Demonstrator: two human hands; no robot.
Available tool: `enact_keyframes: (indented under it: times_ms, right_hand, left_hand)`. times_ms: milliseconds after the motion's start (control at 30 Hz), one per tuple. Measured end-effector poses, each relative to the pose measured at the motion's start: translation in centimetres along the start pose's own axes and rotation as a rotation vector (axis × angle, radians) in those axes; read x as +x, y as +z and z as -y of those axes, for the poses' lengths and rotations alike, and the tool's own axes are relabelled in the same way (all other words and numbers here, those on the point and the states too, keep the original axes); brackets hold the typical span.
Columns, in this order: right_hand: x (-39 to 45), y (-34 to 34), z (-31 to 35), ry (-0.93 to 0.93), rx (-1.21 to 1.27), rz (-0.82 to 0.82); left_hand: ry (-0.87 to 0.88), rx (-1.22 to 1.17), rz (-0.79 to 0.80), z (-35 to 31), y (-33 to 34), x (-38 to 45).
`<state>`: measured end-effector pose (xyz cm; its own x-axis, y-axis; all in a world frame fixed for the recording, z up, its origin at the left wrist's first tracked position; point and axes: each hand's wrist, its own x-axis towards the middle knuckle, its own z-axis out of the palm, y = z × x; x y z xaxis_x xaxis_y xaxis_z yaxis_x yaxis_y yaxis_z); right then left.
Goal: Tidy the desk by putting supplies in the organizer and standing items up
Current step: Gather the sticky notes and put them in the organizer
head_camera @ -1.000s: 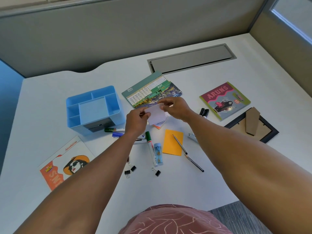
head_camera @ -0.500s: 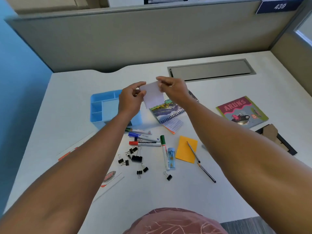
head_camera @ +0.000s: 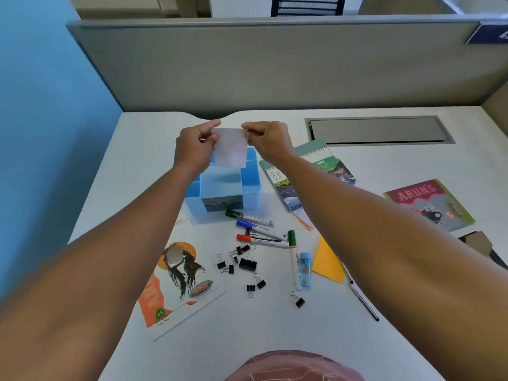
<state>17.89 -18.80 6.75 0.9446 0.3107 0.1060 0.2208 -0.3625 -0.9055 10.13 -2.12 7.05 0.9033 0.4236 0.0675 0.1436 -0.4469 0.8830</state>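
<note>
Moved: both hands have carried the white paper up and leftward from over the calendar, so it now hangs above the organizer.
Left hand (head_camera: 196,145): pinching the paper's upper left corner.
Right hand (head_camera: 268,138): pinching the upper right corner.
Paper (head_camera: 230,147): a small white slip held upright, its long axis vertical, lower edge just over the organizer's back compartments.
Organizer (head_camera: 250,185): blue, toward the tabletop's back-left area, directly below the paper; both hands equally near it.
Key relation: the slip must go straight down; which compartment it lines up with I cannot tell.
Still loose: markers (head_camera: 258,229), binder clips (head_camera: 247,264), orange notepad (head_camera: 327,261), pencil (head_camera: 362,302).
Hidden: the organizer's back rim, behind paper and hands; the frame at the right edge is cut off.
</note>
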Motion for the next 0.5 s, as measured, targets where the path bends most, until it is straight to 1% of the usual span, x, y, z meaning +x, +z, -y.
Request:
enact_keyframes:
  times_ms: [133,300,500]
  right_hand:
    - [0.9,2.1,0.9,-0.029,-0.010,-0.002]
    - [2.1,3.9,1.5,-0.108,-0.107,0.005]
    - [3.1,5.7,1.5,-0.126,-0.120,0.014]
  left_hand:
    - [-0.001,-0.002,-0.021,0.8,-1.6,0.9]
    - [0.023,-0.008,-0.044,2.0,-3.3,2.2]
    - [0.030,0.017,-0.049,3.1,-4.5,3.3]
